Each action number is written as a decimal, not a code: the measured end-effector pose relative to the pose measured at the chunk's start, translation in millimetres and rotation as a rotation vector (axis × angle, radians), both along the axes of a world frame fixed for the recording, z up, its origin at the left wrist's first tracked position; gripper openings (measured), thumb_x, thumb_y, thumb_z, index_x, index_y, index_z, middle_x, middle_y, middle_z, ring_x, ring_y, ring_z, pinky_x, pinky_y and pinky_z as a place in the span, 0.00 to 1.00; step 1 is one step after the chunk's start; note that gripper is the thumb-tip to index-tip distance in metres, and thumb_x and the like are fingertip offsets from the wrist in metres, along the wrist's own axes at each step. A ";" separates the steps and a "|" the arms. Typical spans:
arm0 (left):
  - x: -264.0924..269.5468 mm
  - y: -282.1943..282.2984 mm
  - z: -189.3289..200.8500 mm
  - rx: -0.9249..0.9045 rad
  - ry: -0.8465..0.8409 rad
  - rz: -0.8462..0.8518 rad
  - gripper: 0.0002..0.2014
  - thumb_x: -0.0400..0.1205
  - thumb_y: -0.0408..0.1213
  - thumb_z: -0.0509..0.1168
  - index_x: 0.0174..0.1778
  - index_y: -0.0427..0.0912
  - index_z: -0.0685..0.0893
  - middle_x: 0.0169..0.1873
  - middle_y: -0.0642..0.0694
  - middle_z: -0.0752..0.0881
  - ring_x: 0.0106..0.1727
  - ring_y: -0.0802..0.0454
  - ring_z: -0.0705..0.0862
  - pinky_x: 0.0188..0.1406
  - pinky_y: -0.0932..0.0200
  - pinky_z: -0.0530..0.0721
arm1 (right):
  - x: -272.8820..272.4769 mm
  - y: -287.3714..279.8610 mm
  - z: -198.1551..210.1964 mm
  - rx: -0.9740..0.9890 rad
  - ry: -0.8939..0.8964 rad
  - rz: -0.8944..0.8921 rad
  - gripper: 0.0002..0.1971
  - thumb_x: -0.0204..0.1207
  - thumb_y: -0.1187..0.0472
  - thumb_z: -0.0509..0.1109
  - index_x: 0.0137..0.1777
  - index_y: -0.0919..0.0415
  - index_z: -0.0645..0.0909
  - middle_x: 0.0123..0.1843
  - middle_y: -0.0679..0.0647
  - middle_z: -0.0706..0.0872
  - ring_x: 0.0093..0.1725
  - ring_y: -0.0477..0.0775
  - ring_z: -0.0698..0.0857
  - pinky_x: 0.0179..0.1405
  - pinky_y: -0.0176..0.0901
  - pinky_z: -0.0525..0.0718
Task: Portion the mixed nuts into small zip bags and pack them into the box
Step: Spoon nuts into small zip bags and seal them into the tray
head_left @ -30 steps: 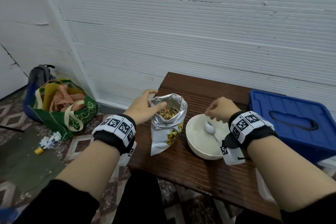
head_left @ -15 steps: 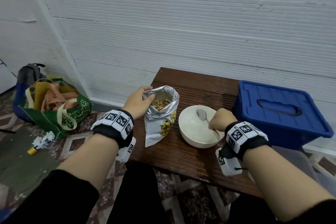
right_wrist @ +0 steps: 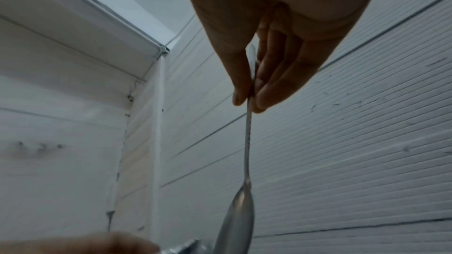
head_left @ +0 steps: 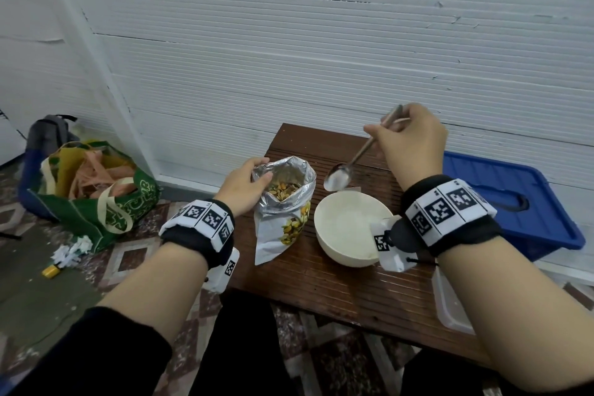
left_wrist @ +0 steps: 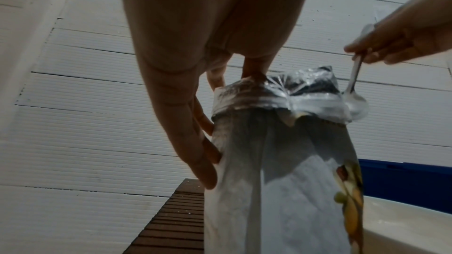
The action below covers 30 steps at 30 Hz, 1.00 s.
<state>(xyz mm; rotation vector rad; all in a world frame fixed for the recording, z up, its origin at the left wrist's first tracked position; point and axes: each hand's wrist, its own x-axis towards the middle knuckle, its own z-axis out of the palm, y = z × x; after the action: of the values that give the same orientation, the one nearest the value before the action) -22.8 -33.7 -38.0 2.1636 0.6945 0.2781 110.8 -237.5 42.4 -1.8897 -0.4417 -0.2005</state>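
We steady the foil nut bag (head_left: pixel 283 202) on the table, left hand (head_left: pixel 241 186) pinching its rim — right hand (head_left: pixel 409 141) grips the empty spoon (head_left: pixel 337 177) over the bowl (head_left: pixel 348 228). Scooping's next — dip into the mouth.

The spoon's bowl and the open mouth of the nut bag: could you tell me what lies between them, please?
Nothing: in the head view, only bare brown table shows between the empty spoon and the nut bag.
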 end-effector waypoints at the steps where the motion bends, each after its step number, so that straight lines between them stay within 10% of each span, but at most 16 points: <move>1: 0.2 0.7 -0.7 -0.010 -0.004 0.000 0.19 0.87 0.43 0.59 0.75 0.49 0.72 0.52 0.47 0.80 0.42 0.52 0.82 0.43 0.58 0.78 | -3.1 5.9 3.9 0.045 -0.019 0.012 0.12 0.68 0.59 0.81 0.37 0.54 0.77 0.36 0.52 0.86 0.37 0.54 0.89 0.40 0.55 0.90; 9: -0.2 3.9 -4.0 -0.023 -0.037 -0.012 0.18 0.88 0.42 0.57 0.74 0.50 0.73 0.58 0.49 0.78 0.42 0.66 0.77 0.35 0.72 0.72 | -28.4 53.8 -22.9 -0.106 -0.290 0.218 0.08 0.75 0.55 0.75 0.44 0.59 0.83 0.36 0.51 0.88 0.38 0.53 0.87 0.45 0.56 0.86; 15: -0.9 4.1 -4.8 -0.036 -0.040 -0.025 0.17 0.88 0.40 0.58 0.74 0.51 0.73 0.60 0.49 0.79 0.46 0.57 0.81 0.37 0.70 0.76 | -31.3 62.4 -58.9 -0.349 -0.551 0.279 0.09 0.75 0.57 0.74 0.39 0.60 0.80 0.26 0.53 0.81 0.28 0.57 0.79 0.26 0.50 0.81; 27: -3.7 1.5 -0.4 -0.055 -0.013 -0.008 0.18 0.87 0.43 0.58 0.75 0.52 0.72 0.61 0.46 0.81 0.53 0.49 0.84 0.52 0.56 0.81 | -22.2 59.8 -70.2 -0.240 0.009 0.287 0.12 0.68 0.50 0.80 0.41 0.56 0.84 0.37 0.48 0.86 0.41 0.48 0.83 0.46 0.50 0.85; 30: -5.2 -0.6 0.8 -0.054 -0.010 -0.002 0.19 0.87 0.44 0.58 0.76 0.52 0.72 0.66 0.45 0.80 0.58 0.48 0.83 0.54 0.57 0.79 | -26.0 49.5 -66.8 -0.097 0.084 0.309 0.15 0.69 0.46 0.78 0.50 0.52 0.82 0.41 0.48 0.84 0.42 0.42 0.81 0.42 0.32 0.79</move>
<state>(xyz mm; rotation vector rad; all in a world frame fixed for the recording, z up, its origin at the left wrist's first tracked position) -28.1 -34.3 -37.3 2.1103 0.6867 0.2660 84.8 -188.1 -24.4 -1.8881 -0.6884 0.1066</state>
